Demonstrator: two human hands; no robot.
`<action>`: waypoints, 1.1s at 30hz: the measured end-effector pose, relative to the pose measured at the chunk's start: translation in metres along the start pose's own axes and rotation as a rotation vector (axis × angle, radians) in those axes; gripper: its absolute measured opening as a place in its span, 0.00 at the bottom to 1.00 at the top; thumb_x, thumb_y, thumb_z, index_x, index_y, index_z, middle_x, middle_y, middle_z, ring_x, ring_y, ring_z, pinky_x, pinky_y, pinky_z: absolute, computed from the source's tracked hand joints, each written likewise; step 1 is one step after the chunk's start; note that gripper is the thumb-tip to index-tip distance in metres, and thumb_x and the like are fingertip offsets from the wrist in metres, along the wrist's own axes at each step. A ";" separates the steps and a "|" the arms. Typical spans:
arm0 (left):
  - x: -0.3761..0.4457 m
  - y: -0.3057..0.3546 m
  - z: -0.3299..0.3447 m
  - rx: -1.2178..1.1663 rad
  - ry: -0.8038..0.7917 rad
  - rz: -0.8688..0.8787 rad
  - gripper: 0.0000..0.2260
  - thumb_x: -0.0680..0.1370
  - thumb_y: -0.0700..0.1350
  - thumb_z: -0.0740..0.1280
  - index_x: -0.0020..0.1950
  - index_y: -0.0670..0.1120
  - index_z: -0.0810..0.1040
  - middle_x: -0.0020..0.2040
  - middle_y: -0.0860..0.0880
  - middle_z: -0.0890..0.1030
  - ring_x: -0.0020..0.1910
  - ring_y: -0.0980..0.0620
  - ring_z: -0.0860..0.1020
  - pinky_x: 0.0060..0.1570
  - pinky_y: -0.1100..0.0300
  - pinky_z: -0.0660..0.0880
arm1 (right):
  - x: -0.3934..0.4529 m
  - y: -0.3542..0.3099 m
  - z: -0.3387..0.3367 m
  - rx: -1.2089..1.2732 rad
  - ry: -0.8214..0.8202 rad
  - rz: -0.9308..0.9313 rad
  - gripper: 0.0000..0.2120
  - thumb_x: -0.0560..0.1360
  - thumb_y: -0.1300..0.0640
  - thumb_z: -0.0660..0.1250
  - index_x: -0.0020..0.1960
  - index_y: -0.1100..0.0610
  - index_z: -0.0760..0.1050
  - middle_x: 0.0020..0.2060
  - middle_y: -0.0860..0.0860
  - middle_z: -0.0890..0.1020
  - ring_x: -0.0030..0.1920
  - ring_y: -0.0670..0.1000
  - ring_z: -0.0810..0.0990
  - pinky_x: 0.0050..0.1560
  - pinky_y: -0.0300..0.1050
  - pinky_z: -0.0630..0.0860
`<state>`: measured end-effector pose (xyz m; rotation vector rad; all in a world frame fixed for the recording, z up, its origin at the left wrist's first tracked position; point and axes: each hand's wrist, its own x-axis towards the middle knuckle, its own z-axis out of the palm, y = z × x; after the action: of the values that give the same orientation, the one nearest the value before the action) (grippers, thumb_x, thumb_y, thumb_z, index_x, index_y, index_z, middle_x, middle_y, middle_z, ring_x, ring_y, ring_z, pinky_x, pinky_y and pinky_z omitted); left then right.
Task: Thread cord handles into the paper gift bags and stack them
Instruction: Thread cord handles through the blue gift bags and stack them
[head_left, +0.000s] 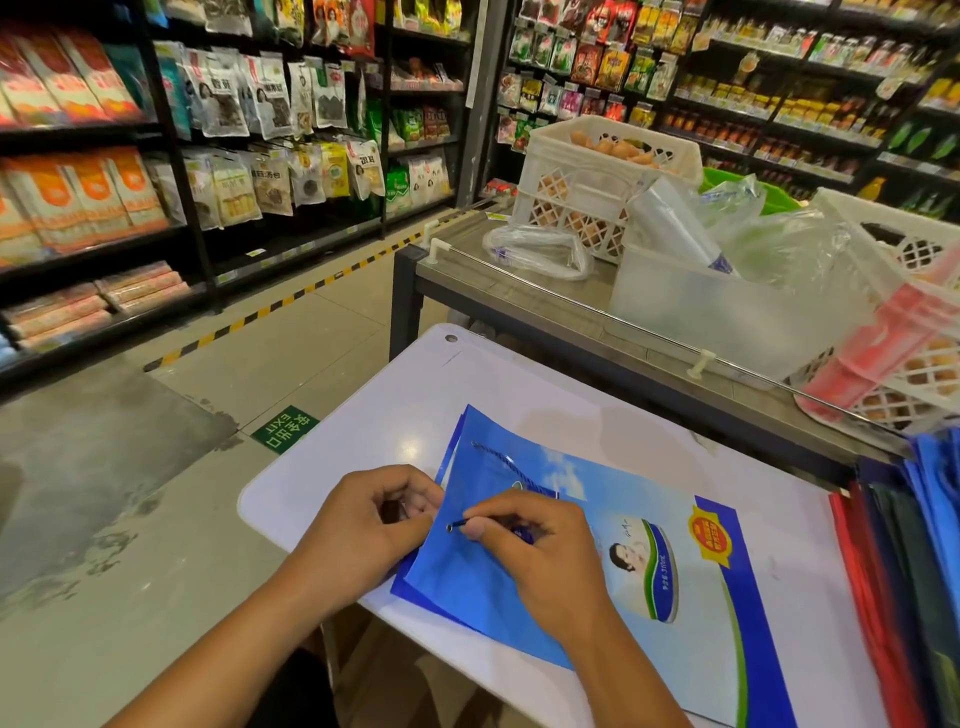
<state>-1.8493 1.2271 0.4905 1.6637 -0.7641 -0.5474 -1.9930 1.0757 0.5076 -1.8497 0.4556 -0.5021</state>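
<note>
A flat blue paper gift bag (613, 561) with a printed picture lies on the white table (395, 410). A dark cord (498, 457) runs along the bag's upper edge. My right hand (535, 545) pinches the cord's stiff dark tip (457, 526) and points it at the bag's left edge. My left hand (363, 525) grips that left edge of the bag, fingers curled round it. Whether the tip is inside a hole cannot be made out.
A pile of red, dark and blue bags (914, 545) stands at the table's right edge. Behind is a grey counter (519, 296) with a metal rail, white egg crates (587, 176), a red crate (883, 353) and plastic bags. Shop shelves line the aisle on the left.
</note>
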 end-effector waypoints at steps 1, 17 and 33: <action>0.000 0.000 0.000 -0.003 -0.004 0.004 0.07 0.77 0.38 0.75 0.48 0.49 0.87 0.39 0.49 0.83 0.40 0.51 0.80 0.44 0.54 0.80 | 0.000 0.000 0.000 -0.007 -0.009 -0.005 0.07 0.75 0.62 0.76 0.46 0.50 0.89 0.42 0.46 0.88 0.46 0.50 0.85 0.49 0.42 0.80; -0.002 0.005 -0.007 0.055 -0.150 0.034 0.13 0.77 0.37 0.75 0.54 0.55 0.86 0.48 0.50 0.85 0.47 0.48 0.82 0.47 0.53 0.82 | -0.002 0.001 0.005 -0.067 -0.054 -0.062 0.05 0.74 0.62 0.77 0.45 0.52 0.87 0.40 0.43 0.85 0.45 0.47 0.84 0.48 0.34 0.77; -0.009 0.007 -0.008 0.083 -0.232 0.061 0.08 0.78 0.33 0.72 0.48 0.46 0.85 0.43 0.43 0.84 0.45 0.43 0.82 0.48 0.45 0.81 | -0.003 -0.001 -0.001 -0.033 -0.099 -0.064 0.09 0.73 0.64 0.78 0.48 0.51 0.85 0.47 0.46 0.83 0.47 0.50 0.82 0.50 0.38 0.78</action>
<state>-1.8508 1.2383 0.4983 1.6650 -1.0153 -0.6810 -1.9961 1.0766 0.5082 -1.9165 0.3401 -0.4459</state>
